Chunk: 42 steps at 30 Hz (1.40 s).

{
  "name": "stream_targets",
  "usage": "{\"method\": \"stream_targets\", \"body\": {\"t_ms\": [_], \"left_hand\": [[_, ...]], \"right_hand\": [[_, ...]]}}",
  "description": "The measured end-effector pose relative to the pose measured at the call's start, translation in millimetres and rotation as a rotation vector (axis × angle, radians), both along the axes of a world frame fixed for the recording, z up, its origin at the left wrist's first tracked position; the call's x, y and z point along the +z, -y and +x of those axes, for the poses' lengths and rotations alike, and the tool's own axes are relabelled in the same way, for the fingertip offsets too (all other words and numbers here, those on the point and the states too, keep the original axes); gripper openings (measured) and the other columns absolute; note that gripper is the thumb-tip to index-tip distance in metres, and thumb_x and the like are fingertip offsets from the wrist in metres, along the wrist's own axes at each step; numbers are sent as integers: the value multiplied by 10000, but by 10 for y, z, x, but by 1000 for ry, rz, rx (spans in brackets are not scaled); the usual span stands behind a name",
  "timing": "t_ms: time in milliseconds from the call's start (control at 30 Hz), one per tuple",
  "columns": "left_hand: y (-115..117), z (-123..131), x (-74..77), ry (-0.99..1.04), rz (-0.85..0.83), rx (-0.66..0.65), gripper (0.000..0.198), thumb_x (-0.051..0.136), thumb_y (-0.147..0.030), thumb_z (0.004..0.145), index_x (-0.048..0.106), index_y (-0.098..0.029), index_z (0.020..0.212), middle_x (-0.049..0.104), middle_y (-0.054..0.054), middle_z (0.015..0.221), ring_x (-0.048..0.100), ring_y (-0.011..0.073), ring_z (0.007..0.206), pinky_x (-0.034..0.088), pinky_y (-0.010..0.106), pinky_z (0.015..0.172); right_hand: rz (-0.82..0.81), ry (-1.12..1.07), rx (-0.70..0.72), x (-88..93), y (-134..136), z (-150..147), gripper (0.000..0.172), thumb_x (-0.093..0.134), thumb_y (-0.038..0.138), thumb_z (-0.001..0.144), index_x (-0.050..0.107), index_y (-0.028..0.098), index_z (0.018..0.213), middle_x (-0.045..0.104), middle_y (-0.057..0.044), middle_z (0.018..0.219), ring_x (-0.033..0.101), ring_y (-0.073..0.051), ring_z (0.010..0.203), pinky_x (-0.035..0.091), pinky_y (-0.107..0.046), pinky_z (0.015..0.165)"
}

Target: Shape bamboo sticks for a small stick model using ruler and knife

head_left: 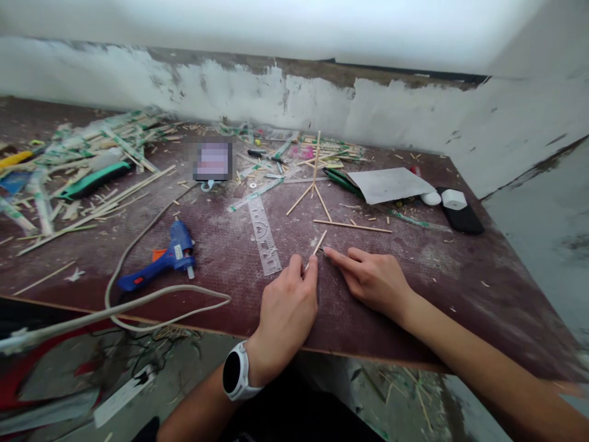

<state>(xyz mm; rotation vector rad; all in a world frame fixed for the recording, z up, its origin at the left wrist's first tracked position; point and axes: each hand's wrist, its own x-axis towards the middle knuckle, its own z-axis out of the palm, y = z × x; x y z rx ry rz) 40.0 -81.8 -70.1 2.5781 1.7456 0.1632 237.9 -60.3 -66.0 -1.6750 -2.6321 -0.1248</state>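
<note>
Slanting lengthwise toward far right, the short stick [319, 242] is pinched in the left hand [289, 302]; the right hand [380, 279] is held just right, its grip unclear

The head camera, close over the desk [221, 245] at its near edge, looks down and forward, wall [221, 86] beyond.

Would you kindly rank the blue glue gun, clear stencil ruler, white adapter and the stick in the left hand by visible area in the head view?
Largest to smallest:
1. Blue glue gun
2. Clear stencil ruler
3. White adapter
4. Stick in the left hand, partly covered
</note>
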Motion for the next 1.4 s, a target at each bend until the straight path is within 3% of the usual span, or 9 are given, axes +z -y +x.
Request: {"method": "stream_targets", "body": {"t_ms": [200,533,900,1400], "left_hand": [[-9,12,18,-12,-16,0,466,553,-133,997,551,-193,1460,591,71,1070,685,181,855,570,255,664],[-2,-6,0,7,1,-9,489,578,-124,977,543,-171,1462,588,76,1067,682,188,863,562,257,657],[6,-5,-31,15,29,-2,454,544,-141,999,544,-150,1453,594,74,1053,671,176,844,550,254,649],[18,-12,-25,10,50,-28,475,592,-127,966,574,-158,1439,605,67,1023,666,186,829,547,271,647]], "right_hand": [[-49,7,29,64,-39,-14,486,468,270,1013,570,327,1485,737,-32,924,617,-140,628,217,-313,542],[84,-134,12,-66,-8,-8,421,451,303,1040,646,315,1414,733,-13,837,592,-114,587,265,-285,550],[159,-206,4,-70,25,56,390,477,314,1046,674,317,1382,730,1,799,613,-105,614,318,-260,528],[113,-170,16,-85,-18,8,403,477,310,1041,656,317,1402,716,2,806,601,-113,600,300,-273,528]]}}
